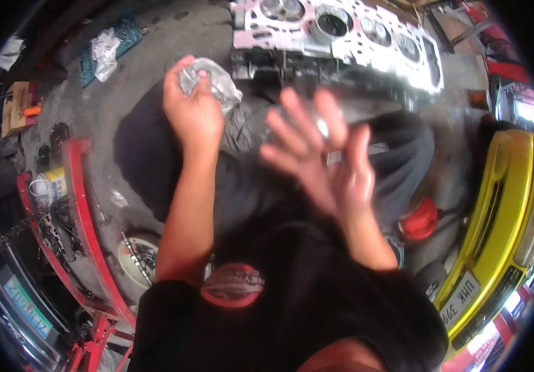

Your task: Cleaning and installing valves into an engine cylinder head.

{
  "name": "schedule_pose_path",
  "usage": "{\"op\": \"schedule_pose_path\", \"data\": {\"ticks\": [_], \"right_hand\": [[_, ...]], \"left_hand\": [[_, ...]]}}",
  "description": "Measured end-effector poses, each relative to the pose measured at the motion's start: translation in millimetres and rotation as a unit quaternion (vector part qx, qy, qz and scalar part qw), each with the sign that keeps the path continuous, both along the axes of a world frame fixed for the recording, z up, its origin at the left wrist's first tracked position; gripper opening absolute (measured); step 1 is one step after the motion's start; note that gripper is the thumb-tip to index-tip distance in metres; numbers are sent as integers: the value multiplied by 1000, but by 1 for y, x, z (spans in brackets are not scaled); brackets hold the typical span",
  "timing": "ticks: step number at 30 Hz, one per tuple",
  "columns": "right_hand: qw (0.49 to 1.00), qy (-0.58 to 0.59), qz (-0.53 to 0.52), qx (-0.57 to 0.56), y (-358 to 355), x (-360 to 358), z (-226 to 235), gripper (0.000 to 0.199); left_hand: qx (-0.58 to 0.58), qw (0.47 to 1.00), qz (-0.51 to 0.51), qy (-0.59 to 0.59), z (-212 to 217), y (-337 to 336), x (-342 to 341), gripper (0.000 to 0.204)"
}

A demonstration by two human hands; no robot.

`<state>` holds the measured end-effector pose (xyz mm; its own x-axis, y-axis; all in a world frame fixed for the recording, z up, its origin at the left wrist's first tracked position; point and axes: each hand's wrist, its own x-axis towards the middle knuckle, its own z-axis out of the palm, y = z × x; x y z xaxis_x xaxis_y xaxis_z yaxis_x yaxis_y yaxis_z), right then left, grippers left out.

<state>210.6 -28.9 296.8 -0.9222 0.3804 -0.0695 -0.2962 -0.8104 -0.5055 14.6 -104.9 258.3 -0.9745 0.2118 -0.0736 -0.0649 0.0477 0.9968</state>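
Note:
My left hand (195, 115) is closed around a crumpled grey rag (222, 85), its thumb pressed on the cloth. Part of the rag lies hidden behind the fingers. To its right, my right hand (326, 158) is raised with the palm showing and the fingers spread. Motion smears those fingertips, and a small bright spot shows on one finger. Just beyond both hands lies an engine cylinder head (357, 42), its pale machined face up with round chambers and several holes. Neither hand touches it.
A teal tray (127, 34) with crumpled white paper lies far left. Nearer on the left are a red metal frame (84, 217) and a round container of metal parts (139, 257). A yellow car bumper (490, 211) stands at right, near a red object (420, 218) on the floor.

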Motion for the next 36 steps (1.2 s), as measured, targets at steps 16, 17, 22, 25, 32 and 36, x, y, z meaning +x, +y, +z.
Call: {"op": "schedule_pose_path", "data": {"ticks": [16, 17, 22, 25, 32, 36], "right_hand": [[992, 29, 14, -120, 11, -18, -13, 66], [986, 63, 22, -151, 10, -19, -12, 65], [989, -5, -4, -150, 14, -24, -15, 69], [987, 2, -40, -154, 13, -25, -22, 71], [993, 17, 50, -108, -1, 2, -23, 70], [995, -78, 48, 28, 12, 6, -11, 72]], "left_hand": [[-34, 910, -187, 370, -5, -6, 73, 18], [-19, 907, -164, 387, -3, -8, 78, 15], [-20, 862, -229, 452, 18, -24, 114, 13], [46, 845, -303, 438, 14, -15, 118, 16], [-95, 907, -165, 375, -24, -13, 46, 4], [56, 993, -99, -27, 1, -31, 48, 12]]}}
